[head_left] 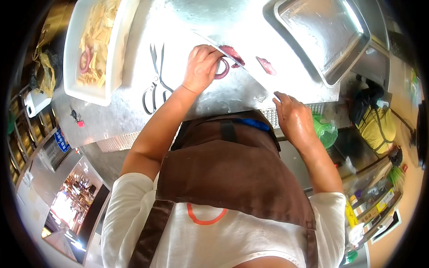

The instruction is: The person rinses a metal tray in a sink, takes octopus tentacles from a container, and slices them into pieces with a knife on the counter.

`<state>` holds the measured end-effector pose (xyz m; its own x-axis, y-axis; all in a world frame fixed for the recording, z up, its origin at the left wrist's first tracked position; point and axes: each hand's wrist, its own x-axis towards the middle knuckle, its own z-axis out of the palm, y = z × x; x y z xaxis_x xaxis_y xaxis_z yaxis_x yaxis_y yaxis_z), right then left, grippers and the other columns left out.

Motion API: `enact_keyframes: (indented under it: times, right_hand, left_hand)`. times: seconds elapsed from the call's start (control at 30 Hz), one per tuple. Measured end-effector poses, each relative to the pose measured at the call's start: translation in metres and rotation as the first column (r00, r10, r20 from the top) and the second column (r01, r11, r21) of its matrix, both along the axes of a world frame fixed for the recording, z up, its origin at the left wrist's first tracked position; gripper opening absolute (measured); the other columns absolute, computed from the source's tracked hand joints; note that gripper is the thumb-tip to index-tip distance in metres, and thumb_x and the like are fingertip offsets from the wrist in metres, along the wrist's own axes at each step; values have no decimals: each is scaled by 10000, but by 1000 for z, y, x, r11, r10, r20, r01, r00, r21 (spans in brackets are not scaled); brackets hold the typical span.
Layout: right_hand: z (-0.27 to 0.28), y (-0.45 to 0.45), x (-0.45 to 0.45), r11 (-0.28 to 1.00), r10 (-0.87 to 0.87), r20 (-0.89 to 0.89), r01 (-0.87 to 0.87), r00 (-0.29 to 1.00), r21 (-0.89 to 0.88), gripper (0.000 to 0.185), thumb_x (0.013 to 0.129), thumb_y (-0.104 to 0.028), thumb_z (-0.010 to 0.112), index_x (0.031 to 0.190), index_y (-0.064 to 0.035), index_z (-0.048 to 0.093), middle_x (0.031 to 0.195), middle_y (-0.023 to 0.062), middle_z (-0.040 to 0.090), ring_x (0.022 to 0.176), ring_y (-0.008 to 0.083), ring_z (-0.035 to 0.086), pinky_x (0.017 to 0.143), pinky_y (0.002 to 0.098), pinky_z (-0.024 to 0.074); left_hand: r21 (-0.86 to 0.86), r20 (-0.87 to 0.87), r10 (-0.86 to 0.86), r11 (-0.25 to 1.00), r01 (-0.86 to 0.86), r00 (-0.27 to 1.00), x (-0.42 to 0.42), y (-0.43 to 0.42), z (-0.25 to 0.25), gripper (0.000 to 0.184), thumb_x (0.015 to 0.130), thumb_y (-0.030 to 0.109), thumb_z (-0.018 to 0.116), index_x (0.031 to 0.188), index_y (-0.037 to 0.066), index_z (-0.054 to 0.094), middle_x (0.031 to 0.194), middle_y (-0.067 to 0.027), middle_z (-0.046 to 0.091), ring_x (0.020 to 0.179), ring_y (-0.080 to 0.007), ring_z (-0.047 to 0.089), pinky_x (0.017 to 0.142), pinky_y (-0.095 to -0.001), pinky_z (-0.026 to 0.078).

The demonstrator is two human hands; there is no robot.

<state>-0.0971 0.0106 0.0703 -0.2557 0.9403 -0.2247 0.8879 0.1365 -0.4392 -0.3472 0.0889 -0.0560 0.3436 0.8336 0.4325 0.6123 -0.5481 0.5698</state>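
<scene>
while the left hand rests at the upper centre of the frame, its fingers bent and pressed together on a curved, purple-red tubular piece of meat, the right hand, right of centre, is wrapped around the handle of a long knife; whether the left thumb pinches the meat cannot be told. the blade slants from upper left to lower right, passing just beside the left fingertips. against its far side lies a dark red cut piece; a smaller pink piece lies apart, to the right. all rest on a shiny metal table. left of the left forearm, black-handled scissors lie with blades parted, pointing to the top of the frame. at upper left, a white plastic bin holds pale yellow strips and a purplish curved piece; at upper right stands a rectangular metal tray
</scene>
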Motion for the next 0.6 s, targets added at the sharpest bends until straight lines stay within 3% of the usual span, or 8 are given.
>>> enact_keyframes:
  times: [0.6]
  right_hand:
    - [-5, 0, 7, 999, 32, 30, -31, 999, -30, 153, 897, -150, 541, 947, -14, 590, 732, 184, 635, 632, 359, 631, 572, 438, 510]
  left_hand:
    - [-8, -13, -25, 1000, 24, 1000, 1, 3, 0, 308, 701, -46, 586, 983, 67, 635, 959, -84, 587, 931, -303, 530, 832, -405, 433]
